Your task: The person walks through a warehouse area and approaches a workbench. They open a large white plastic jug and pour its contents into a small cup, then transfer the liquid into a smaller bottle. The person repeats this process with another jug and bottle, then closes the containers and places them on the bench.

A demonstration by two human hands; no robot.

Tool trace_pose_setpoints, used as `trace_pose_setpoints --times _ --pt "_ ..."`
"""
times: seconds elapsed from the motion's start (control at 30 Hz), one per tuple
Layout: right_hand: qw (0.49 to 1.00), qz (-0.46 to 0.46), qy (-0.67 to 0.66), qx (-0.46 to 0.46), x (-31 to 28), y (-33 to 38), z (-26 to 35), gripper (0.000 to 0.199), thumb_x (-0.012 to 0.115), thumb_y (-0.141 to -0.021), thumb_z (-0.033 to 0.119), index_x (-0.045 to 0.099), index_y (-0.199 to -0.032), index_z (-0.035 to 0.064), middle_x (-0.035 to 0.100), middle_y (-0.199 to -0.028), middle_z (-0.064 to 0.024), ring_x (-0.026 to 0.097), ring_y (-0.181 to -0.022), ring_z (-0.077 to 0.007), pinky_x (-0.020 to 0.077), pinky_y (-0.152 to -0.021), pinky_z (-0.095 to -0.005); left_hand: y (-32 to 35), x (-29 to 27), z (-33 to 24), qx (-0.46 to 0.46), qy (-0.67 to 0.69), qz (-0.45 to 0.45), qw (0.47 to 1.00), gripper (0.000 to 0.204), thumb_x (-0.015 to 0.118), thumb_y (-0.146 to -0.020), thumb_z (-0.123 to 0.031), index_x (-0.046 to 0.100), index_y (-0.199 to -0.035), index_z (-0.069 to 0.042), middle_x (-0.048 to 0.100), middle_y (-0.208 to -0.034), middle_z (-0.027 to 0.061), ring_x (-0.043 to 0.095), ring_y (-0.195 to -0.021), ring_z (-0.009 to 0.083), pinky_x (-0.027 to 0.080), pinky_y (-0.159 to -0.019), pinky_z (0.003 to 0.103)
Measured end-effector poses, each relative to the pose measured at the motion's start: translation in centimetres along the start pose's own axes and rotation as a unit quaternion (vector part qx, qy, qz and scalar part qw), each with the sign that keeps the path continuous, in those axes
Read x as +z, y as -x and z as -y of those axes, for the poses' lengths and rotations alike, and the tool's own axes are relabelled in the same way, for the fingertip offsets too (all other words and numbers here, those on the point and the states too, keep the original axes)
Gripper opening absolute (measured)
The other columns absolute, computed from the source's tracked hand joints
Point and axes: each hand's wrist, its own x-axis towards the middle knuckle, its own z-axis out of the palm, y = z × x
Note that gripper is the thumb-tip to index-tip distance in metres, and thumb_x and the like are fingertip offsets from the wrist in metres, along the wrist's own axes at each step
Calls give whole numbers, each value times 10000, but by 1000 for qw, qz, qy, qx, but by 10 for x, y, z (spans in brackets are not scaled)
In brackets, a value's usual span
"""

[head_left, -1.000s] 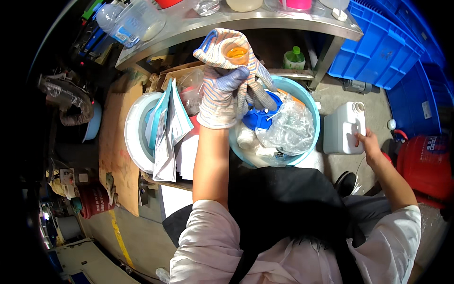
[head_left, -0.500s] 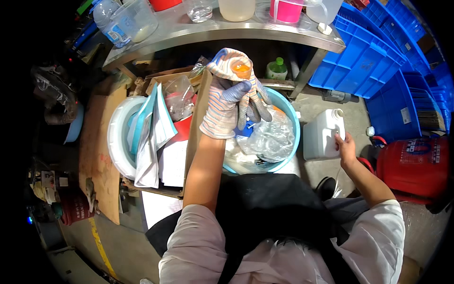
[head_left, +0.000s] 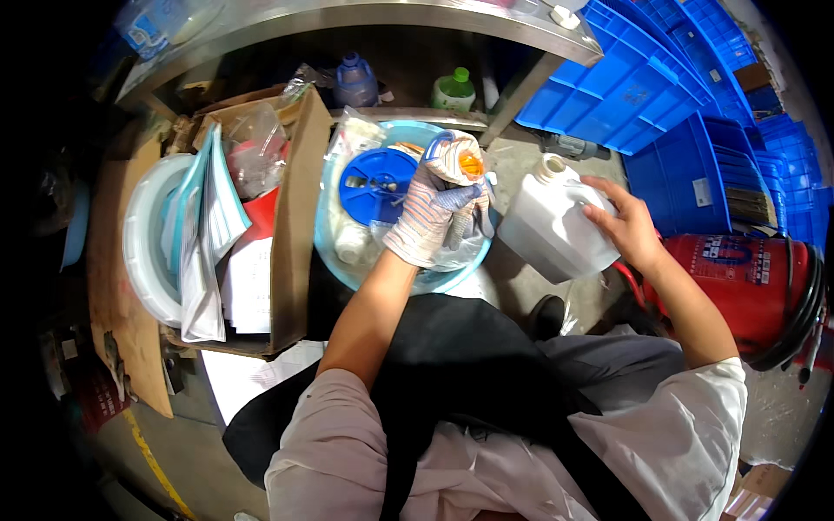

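the left hand (head_left: 430, 213), wearing a striped knit glove, is closing its fingers around a white funnel-like cup with an orange centre (head_left: 460, 161), holding it up over the far right part of the light blue basin (head_left: 334, 260). the cup's open mouth is facing up toward the camera, so its long axis is running roughly upright, tilted a little to the far side. the bare right hand (head_left: 630, 230) is lying spread on the right side of the white plastic jug (head_left: 556, 226), palm and fingers pressing against its flat face and gripping the edge rather than the handle. the jug is sitting on the floor just right of the basin, leaning, with its open round neck (head_left: 553, 165) pointing to the far left, toward the cup. the cup is sitting left of that neck and close to it, not touching. the left hand is the nearer one to the neck. inside the basin a blue round lid (head_left: 375, 184) and crumpled clear plastic bags (head_left: 452, 252) are lying under the gloved hand. a cardboard box (head_left: 291, 217) of papers is standing left of the basin, and a red canister (head_left: 738, 278) is lying right of the jug.
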Motion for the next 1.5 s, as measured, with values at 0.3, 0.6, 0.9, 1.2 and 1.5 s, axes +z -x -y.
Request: trace_pose_setpoints --times 0.3,0.6,0.9,1.2,1.5 --pt "986 125 98 -58 -30 -27 75 407 673 -870 212 599 -1259 113 653 -1149 -173 686 -875 -244 527 -797 -336 5 4 20 -18 -59 12 998 771 759 -692 13 395 -1369 -37 545 -1267 90 538 -1152 199 460 -986 342" --pt "960 217 164 64 -30 -33 101 419 686 -850 273 617 -1242 142 676 -793 -172 664 -695 -262 512 -699 -359 9 8 16 -27 -63 22 997 706 758 -694 32 451 -1327 -24 594 -1206 77 570 -1113 185 464 -977 322" --pt "942 247 226 20 -37 -39 111 387 674 -848 272 636 -1213 149 667 -815 -190 655 -747 -301 508 -702 -373 12 10 22 -89 -11 45 995 753 769 -664 28 440 -1336 -57 570 -1221 72 559 -1117 181 469 -969 332" --pt "920 290 253 66 -43 -42 126 380 663 -850 249 635 -1206 118 684 -964 -190 659 -866 -325 508 -779 -384 18 18 18 -107 2 64 992 693 738 -690 41 461 -1316 -68 592 -1159 60 584 -1047 168 499 -911 318" --pt "903 311 290 63 -46 -42 127 376 662 -857 263 638 -1208 130 682 -1007 -180 652 -917 -328 495 -831 -380 18 20 28 -92 9 87 992 665 721 -699 61 475 -1300 -82 607 -1106 62 606 -991 164 519 -873 316"
